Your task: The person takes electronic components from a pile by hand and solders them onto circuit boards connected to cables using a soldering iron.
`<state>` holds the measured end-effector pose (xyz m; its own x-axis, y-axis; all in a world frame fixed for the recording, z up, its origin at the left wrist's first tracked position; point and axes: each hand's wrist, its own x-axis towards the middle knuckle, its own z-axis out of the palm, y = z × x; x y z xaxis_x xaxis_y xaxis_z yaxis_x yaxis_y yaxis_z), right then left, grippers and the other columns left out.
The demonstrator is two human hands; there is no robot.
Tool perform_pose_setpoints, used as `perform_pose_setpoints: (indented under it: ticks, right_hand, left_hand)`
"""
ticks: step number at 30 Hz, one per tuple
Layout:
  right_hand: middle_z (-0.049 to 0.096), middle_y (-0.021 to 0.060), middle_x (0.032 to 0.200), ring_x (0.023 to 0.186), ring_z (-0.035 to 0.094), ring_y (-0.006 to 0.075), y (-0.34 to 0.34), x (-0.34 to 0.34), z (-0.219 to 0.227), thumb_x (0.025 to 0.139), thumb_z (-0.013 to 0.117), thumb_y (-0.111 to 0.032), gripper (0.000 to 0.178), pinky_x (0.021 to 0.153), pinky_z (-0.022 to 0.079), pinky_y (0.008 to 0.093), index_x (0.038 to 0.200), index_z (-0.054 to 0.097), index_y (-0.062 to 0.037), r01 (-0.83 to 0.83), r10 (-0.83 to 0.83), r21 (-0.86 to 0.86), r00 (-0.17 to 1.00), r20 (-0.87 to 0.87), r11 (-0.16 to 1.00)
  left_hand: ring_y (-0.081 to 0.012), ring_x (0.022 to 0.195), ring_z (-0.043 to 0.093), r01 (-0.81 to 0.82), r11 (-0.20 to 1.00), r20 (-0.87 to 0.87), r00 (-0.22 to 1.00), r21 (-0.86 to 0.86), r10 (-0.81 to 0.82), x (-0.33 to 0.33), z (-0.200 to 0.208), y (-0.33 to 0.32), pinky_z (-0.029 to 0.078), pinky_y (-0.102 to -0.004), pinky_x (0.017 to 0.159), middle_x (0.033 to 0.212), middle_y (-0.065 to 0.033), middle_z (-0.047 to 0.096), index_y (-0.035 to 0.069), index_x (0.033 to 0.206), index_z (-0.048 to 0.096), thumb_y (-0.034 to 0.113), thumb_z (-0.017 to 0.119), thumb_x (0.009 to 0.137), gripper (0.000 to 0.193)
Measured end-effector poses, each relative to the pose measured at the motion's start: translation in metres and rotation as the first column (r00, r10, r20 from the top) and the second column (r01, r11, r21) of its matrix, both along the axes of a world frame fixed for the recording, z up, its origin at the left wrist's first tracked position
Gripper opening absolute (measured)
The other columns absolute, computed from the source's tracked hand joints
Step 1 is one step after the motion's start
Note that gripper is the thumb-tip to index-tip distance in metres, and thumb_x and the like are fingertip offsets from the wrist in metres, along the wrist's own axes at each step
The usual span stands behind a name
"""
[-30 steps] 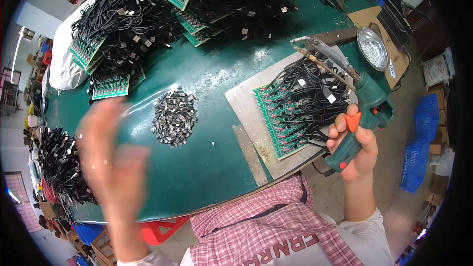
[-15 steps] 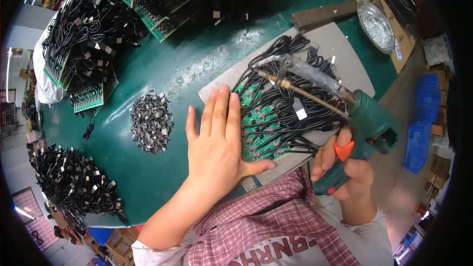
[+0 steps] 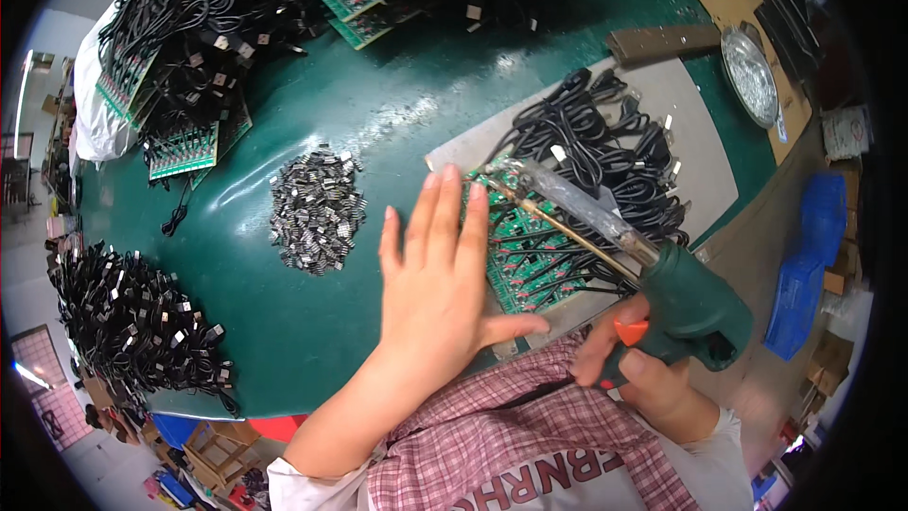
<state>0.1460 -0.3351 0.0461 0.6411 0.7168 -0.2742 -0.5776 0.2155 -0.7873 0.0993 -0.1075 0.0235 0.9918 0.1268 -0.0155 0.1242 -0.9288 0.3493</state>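
- On a pale grey flat board (image 3: 705, 170) lies a green rectangular circuit panel (image 3: 530, 274) with rows of red-ended black wires; its left edge is partly hidden.
- Thick loops of black cable (image 3: 586, 142) with metal plugs run from the panel across the grey board.
- The left hand (image 3: 430, 289), fingers straight and thumb spread wide, covers the panel's left side; whether it presses down, I cannot tell.
- The right hand (image 3: 653, 378) is wrapped around a green plastic soldering gun (image 3: 700, 303) with an orange trigger (image 3: 631, 331); its long metal front slants over panel and cables, blocking part of both, its tip near the left fingertips.
- Left of that hand sits a heap of small black-and-silver connectors (image 3: 317, 213) on the dark green tabletop (image 3: 284, 341).
- Beyond the grey board are a brown bar (image 3: 662, 43) and a round silvery dish (image 3: 750, 76).
- Farther left, a bushy black cable pile (image 3: 132, 322) stands near the table's edge.
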Motion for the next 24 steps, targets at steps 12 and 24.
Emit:
perform_pose_setpoints:
  ticks: [12,24]
  right_hand:
    - [0.063,0.0173,0.078,0.054,0.054,0.0167,0.022,-0.004,0.010,0.082,0.071,-0.028,0.049,0.052,0.048,0.0305,0.115,0.042,-0.0056,0.003,-0.027,-0.335,0.997,-0.068,0.942]
    - [0.063,0.0190,0.079,0.055,0.055,0.0176,0.046,0.009,0.010,0.082,0.069,-0.025,0.046,0.052,0.048,0.0309,0.114,0.044,-0.0025,-0.022,0.001,-0.355,0.998,-0.060,0.935]
  left_hand:
    - [-0.0271,0.085,0.057,-0.288,0.947,0.324,0.890,-0.145,0.321,-0.069,0.004,0.068,0.045,-0.0353,0.077,0.088,-0.0112,0.062,0.001,0.098,0.066,-0.008,0.064,0.076,0.024]
    - [-0.0230,0.082,0.053,-0.006,0.949,0.226,0.972,0.317,-0.069,-0.038,0.005,0.092,0.042,-0.0371,0.073,0.087,-0.0051,0.058,0.004,0.094,0.066,0.006,0.066,0.068,0.026]
